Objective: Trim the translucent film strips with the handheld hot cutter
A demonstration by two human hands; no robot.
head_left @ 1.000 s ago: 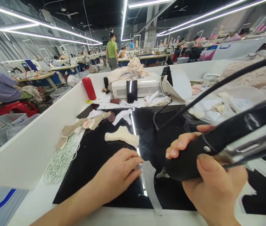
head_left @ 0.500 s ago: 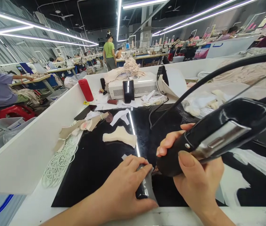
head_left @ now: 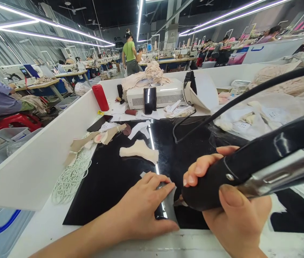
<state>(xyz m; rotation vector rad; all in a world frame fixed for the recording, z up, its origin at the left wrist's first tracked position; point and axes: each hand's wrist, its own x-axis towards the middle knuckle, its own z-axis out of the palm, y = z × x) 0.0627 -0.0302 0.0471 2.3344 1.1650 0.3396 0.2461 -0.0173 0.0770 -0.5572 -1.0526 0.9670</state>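
Observation:
My left hand [head_left: 143,206] lies spread on a smooth grey piece [head_left: 171,202] with a curved right edge, thumb and fingers apart, pressing it against the shiny black board [head_left: 108,190]. My right hand [head_left: 235,218] is wrapped round a black corded hand tool [head_left: 281,143] with a silver metal strip along its side. The tool's rounded end is close to the grey piece's right edge; its tip is mostly hidden. Beyond my left hand, a cream fabric piece [head_left: 139,152] lies on the board, with white scraps [head_left: 141,129] behind it.
Pale green cord [head_left: 71,175] is heaped at the left, by a low white wall [head_left: 46,154]. Behind the board stand a white vented box [head_left: 165,98], a phone [head_left: 150,100] and a red cylinder [head_left: 100,97]. The tool's black cable [head_left: 238,95] arcs across the right side. Co-workers sit farther off.
The hand tool and my right hand have shifted right, and the tool tilts lower. My left hand stays on the grey piece. The whole view has shifted slightly.

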